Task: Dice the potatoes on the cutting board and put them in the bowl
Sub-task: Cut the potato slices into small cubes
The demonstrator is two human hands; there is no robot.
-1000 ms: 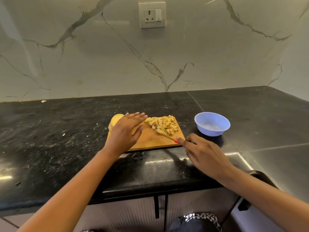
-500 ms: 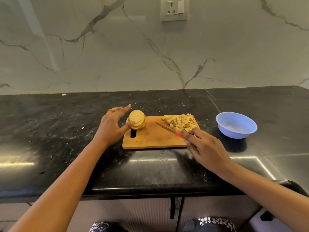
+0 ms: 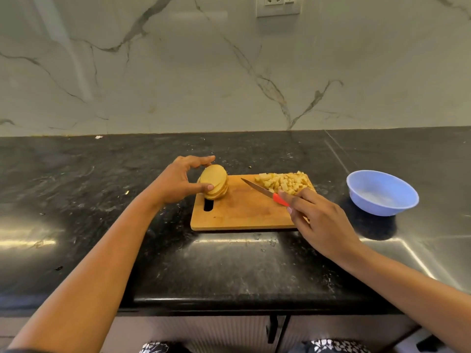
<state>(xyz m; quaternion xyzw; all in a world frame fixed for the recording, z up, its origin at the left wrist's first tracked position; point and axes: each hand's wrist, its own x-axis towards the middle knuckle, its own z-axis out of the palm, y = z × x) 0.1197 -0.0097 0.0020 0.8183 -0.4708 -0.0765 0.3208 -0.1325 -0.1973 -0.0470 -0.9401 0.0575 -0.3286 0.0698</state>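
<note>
Left hand (image 3: pixel 178 184) has closed in on the sliced potato (image 3: pixel 214 182) since half a second back: thumb now on its near face, fingers arched over the top, gripping it.

Marble wall (image 3: pixel 178 72) behind the cutting board (image 3: pixel 242 212): pale, polished, grey veins.
Countertop (image 3: pixel 102 200) under the board: black speckled stone, glossy.
Board: flat rectangular wood, orange-brown, with an oval slot (image 3: pixel 208 205) at its left end.
Bowl (image 3: pixel 382 192): round, pale blue, plastic-looking, on the counter right of the board and apart from it.
Right hand (image 3: pixel 321 222) over the board's near right corner, fingers curled round the red handle of the knife (image 3: pixel 265 191). Its narrow steel blade points toward the board's far left; cannot tell if the tip touches the wood.
Diced potato (image 3: pixel 283 183): heap of small pale-yellow cubes on the board's far right corner.
Sliced potato: round slices standing on edge, fanned, just behind the slot.
</note>
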